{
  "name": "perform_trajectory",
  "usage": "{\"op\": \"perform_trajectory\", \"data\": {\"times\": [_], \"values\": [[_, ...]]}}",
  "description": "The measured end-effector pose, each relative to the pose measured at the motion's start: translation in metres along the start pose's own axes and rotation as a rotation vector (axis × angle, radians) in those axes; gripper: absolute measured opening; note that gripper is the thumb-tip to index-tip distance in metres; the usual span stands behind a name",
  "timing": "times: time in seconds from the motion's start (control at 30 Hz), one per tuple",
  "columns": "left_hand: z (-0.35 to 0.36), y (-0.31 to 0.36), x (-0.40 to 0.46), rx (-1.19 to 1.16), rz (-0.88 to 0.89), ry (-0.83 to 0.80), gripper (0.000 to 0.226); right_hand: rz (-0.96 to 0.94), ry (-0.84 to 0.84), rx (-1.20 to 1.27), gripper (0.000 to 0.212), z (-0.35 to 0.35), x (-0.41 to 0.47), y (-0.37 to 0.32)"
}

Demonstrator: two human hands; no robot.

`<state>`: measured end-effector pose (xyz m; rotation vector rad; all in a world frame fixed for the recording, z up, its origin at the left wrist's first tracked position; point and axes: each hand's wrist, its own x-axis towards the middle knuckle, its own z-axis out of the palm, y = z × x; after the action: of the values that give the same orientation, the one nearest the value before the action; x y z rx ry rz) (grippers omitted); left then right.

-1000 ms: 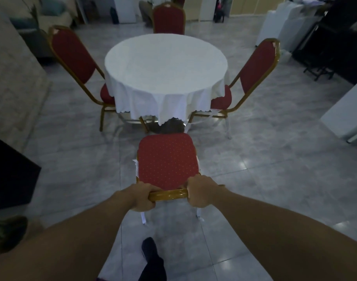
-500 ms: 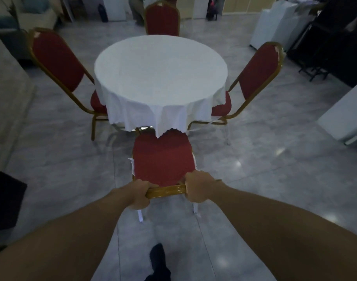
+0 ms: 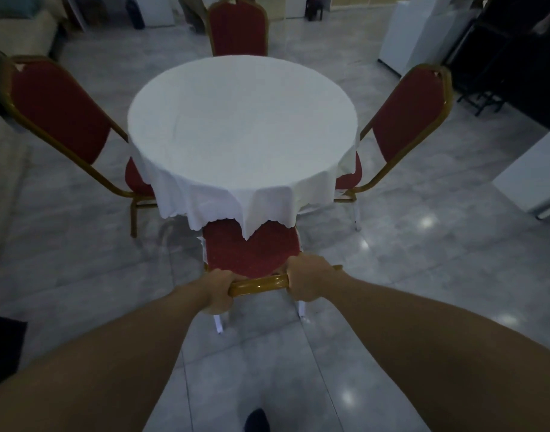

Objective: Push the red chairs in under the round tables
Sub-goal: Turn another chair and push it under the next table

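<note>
So both hands are wrapped around the gold top rail of the nearest red chair (image 3: 252, 251), seen from right above it. The left hand (image 3: 219, 289) is clamped on the left end of the rail and the right hand (image 3: 308, 282) on the right end, fingers curled under, with a short shiny stretch of gold frame showing between them. Both forearms reach straight out from the bottom of the view.

That chair's seat is partway under the round table (image 3: 242, 126); the scalloped hem of the white tablecloth (image 3: 236, 201) hangs over the front part of the red cushion, while the back part of the seat and the two rear legs are out on the grey tiled floor (image 3: 423, 275).

Three more red chairs sit around the same table: the left chair (image 3: 58, 110) and the right chair (image 3: 408, 120) have their seats tucked just under the cloth edge with backs leaning outward, and the far chair (image 3: 238, 29) stands upright right against the far side of the table.

Tip of a dark shoe (image 3: 256, 420) pokes in at the bottom edge.
</note>
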<state>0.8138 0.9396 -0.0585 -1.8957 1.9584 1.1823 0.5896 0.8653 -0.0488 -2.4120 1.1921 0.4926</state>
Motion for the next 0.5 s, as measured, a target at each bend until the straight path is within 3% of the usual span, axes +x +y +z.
{"op": "perform_trajectory", "data": {"times": [0.1, 0.17, 0.27, 0.5], "values": [[-0.018, -0.011, 0.010, 0.008, -0.004, -0.025, 0.059, -0.009, -0.015, 0.019, 0.021, -0.007, 0.022, -0.002], [-0.029, -0.021, 0.014, 0.018, -0.019, -0.035, 0.061, -0.025, -0.022, 0.016, 0.012, -0.011, 0.033, -0.007], [-0.038, -0.037, 0.017, 0.037, -0.049, -0.043, 0.073, -0.053, -0.012, 0.042, 0.035, -0.013, 0.046, -0.016], [-0.043, -0.053, 0.021, 0.066, -0.124, -0.051, 0.082, -0.085, -0.033, 0.057, 0.038, -0.014, 0.056, -0.026]]}}
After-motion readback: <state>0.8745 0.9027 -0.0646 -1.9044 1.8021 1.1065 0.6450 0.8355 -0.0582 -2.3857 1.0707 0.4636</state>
